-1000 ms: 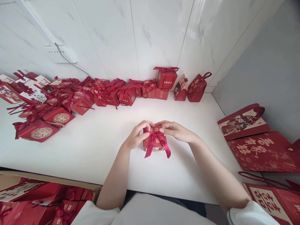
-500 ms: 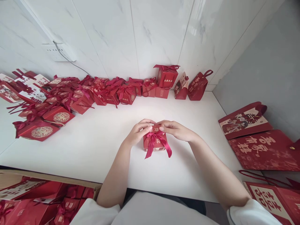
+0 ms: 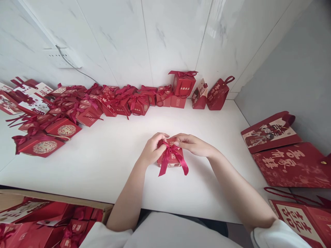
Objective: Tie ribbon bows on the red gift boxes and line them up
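A small red gift box [image 3: 169, 160] with gold lettering stands on the white table in front of me. Tied across its top is a glossy crimson ribbon [image 3: 165, 164] in a bow, its two tails hanging down the near side. My left hand [image 3: 154, 147] pinches the bow's left loop between thumb and curled fingers. From the other side, my right hand [image 3: 192, 144] closes its thumb and fingers on the bow's right loop. The fingers partly cover the loops and the back of the box top.
Many red gift boxes [image 3: 139, 104] with ribbons line the wall, spreading into a cluster on the left. Red gift bags [image 3: 289, 165] lie along the right side. A cardboard carton [image 3: 107, 210] of red boxes sits below the table's left front edge. A cable [image 3: 74, 65] hangs from a wall socket.
The left fingers have curled in more tightly around the bow's left loop. My right fingers have shifted slightly at the right loop. The box has stayed nearly in place.
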`<state>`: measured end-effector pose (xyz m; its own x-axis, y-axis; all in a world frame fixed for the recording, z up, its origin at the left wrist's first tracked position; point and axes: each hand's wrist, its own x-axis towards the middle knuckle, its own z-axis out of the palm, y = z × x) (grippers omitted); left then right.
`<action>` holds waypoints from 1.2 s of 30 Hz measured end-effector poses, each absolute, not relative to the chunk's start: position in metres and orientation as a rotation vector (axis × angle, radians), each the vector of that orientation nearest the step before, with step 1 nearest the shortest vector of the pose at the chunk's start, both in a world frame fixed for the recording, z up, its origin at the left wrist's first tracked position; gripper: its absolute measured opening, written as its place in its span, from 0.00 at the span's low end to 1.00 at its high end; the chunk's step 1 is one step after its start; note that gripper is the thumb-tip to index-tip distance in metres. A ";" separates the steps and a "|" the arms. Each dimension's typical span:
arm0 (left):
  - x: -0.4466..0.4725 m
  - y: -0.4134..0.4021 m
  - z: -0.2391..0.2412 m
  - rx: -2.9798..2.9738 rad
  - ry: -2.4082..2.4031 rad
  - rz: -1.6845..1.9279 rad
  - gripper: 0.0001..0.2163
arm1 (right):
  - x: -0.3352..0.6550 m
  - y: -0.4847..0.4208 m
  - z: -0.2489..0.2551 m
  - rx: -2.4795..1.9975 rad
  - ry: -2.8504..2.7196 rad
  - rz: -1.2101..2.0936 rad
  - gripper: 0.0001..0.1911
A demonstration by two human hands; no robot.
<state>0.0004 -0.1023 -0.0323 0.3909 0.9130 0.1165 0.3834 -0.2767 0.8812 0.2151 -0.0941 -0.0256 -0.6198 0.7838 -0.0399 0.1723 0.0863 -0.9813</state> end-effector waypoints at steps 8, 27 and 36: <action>0.006 -0.104 -0.031 1.815 0.969 0.862 0.05 | 0.215 -0.096 -0.024 -0.945 -1.880 1.532 0.18; -0.012 -0.100 -0.024 1.730 0.746 0.646 0.09 | 0.218 -0.094 -0.020 -0.885 -1.924 1.562 0.21; -0.015 -0.099 -0.029 1.700 0.998 0.649 0.14 | 0.223 -0.092 -0.025 -0.864 -1.920 1.653 0.18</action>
